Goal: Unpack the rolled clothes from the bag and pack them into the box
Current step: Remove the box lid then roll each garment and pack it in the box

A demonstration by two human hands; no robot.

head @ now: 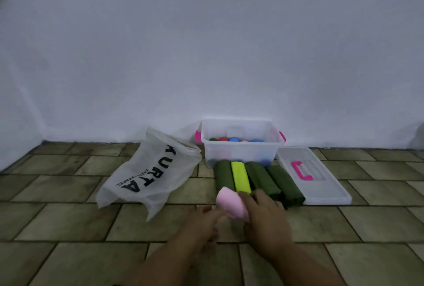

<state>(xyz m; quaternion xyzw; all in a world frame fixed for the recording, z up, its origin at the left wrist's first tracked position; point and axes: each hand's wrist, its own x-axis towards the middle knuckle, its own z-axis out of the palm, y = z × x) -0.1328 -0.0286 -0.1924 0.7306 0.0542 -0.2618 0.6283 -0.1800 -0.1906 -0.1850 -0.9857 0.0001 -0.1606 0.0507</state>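
Both hands hold the pink roll (232, 204), right hand (266, 214) wrapped over it, left hand (206, 221) beneath; soft and light, best gripped mid-roll so it stays wound.

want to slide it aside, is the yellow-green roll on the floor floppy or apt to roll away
The yellow-green roll looks tightly rolled, so probably firm rather than floppy. Wedged between dark green rolls, it likely won't roll sideways. Being cloth, it's probably light.

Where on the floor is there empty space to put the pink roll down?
Bare tiles lie between the white bag and the green rolls, and across the floor left of the left hand. It is crowded in front of the clear box: green and yellow rolls fill the gap up to the lid. Both hands hold the pink roll.
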